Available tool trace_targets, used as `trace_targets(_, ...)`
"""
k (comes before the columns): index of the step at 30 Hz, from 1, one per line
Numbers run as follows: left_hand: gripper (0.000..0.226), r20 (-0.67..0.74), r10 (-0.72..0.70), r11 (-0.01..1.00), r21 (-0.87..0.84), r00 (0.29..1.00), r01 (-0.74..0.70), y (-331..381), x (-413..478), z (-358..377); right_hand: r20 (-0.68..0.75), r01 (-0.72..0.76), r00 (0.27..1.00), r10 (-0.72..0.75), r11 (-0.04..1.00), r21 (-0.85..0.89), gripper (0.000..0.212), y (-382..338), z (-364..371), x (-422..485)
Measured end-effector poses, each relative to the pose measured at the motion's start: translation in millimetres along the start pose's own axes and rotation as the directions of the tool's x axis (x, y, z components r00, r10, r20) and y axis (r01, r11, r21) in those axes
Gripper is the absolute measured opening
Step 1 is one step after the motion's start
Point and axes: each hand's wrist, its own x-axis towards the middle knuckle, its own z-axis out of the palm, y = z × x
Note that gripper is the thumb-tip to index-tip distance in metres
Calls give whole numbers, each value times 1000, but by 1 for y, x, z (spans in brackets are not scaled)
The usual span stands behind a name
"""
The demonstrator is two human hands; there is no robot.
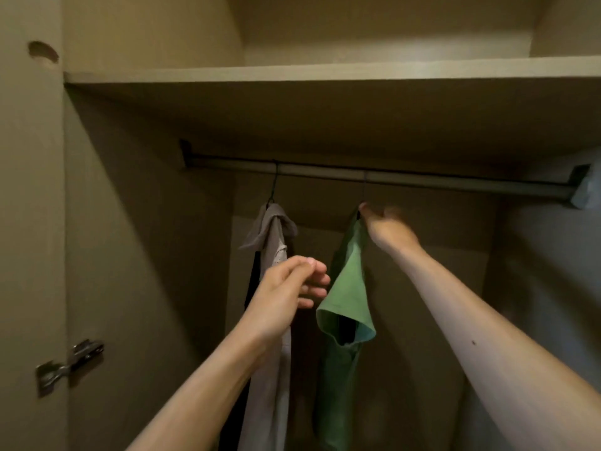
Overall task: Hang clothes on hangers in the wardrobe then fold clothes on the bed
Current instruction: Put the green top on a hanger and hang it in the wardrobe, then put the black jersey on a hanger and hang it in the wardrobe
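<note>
A green T-shirt (344,307) hangs on a dark hanger from the wardrobe rail (422,182). My right hand (387,227) is at the hanger's neck at the top of the shirt, blurred; whether the fingers grip it I cannot tell. My left hand (286,294) hovers just left of the green sleeve, fingers loosely curled and apart, holding nothing. Further left, a grey garment (273,242) hangs on another dark hanger (274,183), with something dark behind it.
A shelf (325,74) spans the wardrobe above the rail. The open door's inner side with a metal hinge (68,362) is at the left. A pale object (585,190) sits at the rail's right end. Bare rail stretches right of the green shirt.
</note>
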Motion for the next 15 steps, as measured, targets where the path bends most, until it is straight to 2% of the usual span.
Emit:
trace_targets(3,30,-68,33,999,2,997,-33,2,-3,-13,-225,230,944,-240,971,-72,38,-7,6,-27)
trace_targets(5,29,-112,75,997,16,991,-73,4,-9,-24,-260,366,896,-359,930,-24,30,-18,17,-48)
trace_targets(9,29,-228,150,989,36,962,-146,10,-39,-61,-109,503,864,-491,833,230,34,-48,59,-85)
trace_targets(12,29,-358,210,978,72,910,-197,16,-74,-98,52,469,841,-539,773,427,33,-71,106,-119)
trace_targets(15,33,-491,262,965,148,831,-217,23,-121,-137,202,406,766,-610,703,584,35,-96,155,-166)
